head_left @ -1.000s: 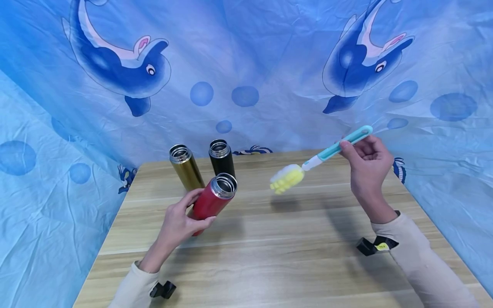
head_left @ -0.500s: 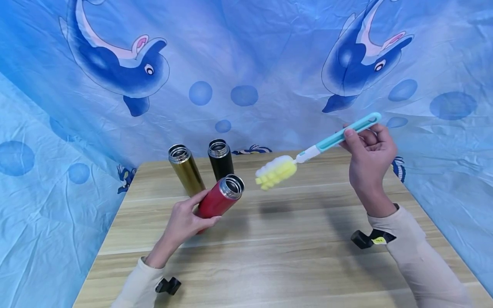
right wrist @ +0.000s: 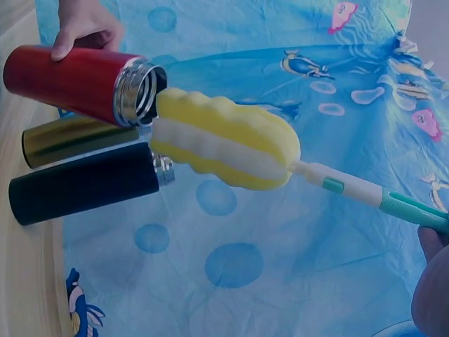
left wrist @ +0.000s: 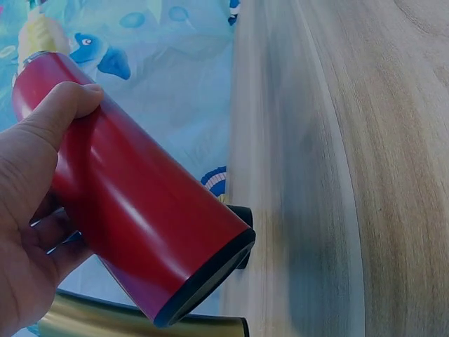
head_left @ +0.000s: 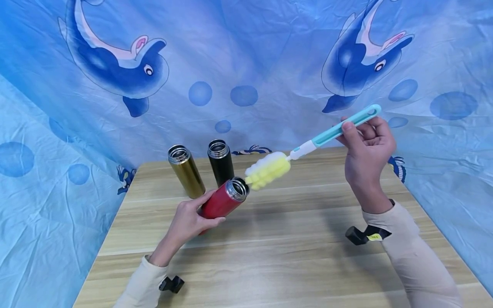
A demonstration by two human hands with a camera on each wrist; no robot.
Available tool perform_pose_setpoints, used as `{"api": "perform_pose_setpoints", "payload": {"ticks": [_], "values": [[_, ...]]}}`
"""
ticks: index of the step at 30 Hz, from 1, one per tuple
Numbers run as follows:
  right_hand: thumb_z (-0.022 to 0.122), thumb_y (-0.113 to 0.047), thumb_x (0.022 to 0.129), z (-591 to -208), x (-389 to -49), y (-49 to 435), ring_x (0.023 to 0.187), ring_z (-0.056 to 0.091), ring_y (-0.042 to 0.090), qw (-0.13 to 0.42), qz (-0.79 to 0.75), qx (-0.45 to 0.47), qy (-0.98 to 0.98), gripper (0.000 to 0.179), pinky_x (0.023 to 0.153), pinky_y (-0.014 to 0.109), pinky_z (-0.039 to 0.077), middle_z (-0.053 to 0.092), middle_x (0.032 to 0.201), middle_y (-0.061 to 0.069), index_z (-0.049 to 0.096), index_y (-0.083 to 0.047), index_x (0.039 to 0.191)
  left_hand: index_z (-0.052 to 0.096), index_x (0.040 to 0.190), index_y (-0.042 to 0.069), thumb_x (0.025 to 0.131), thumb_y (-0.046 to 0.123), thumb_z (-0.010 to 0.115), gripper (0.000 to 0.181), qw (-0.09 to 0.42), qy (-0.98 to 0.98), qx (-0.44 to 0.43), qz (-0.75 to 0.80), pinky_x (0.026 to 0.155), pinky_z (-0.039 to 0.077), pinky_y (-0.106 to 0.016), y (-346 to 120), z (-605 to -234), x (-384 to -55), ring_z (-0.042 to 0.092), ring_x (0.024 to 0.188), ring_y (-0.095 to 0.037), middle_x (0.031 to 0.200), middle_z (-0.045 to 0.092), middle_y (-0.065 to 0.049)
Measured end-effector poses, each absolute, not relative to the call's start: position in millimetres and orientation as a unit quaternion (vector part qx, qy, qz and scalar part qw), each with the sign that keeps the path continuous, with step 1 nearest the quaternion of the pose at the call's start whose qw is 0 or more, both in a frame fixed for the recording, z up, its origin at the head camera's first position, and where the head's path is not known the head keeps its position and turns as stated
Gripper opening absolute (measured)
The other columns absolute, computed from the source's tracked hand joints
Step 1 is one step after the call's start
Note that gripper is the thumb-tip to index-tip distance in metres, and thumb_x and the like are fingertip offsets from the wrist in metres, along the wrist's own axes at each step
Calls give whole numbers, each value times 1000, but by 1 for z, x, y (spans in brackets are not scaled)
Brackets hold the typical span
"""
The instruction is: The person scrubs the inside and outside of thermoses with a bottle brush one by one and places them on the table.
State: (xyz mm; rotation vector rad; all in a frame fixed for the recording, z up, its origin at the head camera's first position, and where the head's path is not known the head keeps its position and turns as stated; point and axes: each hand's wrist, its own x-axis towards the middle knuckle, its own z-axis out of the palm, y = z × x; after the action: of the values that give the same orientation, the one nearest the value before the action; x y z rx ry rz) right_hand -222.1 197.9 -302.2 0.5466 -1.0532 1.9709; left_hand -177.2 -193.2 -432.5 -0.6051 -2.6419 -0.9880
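and here is the sponge brush (head_left: 307,147), aloft over the desk (head_left: 289,261), yellow-and-white head right at the open mouth of the red bottle (head_left: 222,202); whether it touches the rim, i cannot tell. here's the key line: the bottle leans, mouth up and over to the right, and the brush slopes down leftward to meet it, their long axes close to one line in the head view. the left hand (head_left: 191,219) has its fingers wrapped round the bottle's body and is the nearer one to the sponge tip; out at the far end, the right hand (head_left: 366,156) has thumb and fingers pinched on the teal handle. behind, a gold bottle (head_left: 188,176) and a black bottle (head_left: 222,166) stand upright, uncapped.
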Motion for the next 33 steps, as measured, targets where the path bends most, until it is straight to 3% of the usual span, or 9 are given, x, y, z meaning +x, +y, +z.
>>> {"api": "perform_pose_setpoints", "payload": {"ticks": [20,33], "values": [[67,17,87,-299,-220,179,81,76,33,372,788,234,-432,24,73,37,62,73,95,28,60,16,109,65,137,12,69,27,97,76,126,-903,-207,-355,77,63,-43,-188,-432,-178,71,103,-28,122,73,-9],[66,19,87,-299,-221,178,83,77,28,363,771,275,-446,21,72,36,62,74,92,26,60,17,107,66,137,12,68,28,97,77,125,-906,-209,-347,77,63,-42,-189,-432,-177,71,102,-27,121,74,-8]]}}
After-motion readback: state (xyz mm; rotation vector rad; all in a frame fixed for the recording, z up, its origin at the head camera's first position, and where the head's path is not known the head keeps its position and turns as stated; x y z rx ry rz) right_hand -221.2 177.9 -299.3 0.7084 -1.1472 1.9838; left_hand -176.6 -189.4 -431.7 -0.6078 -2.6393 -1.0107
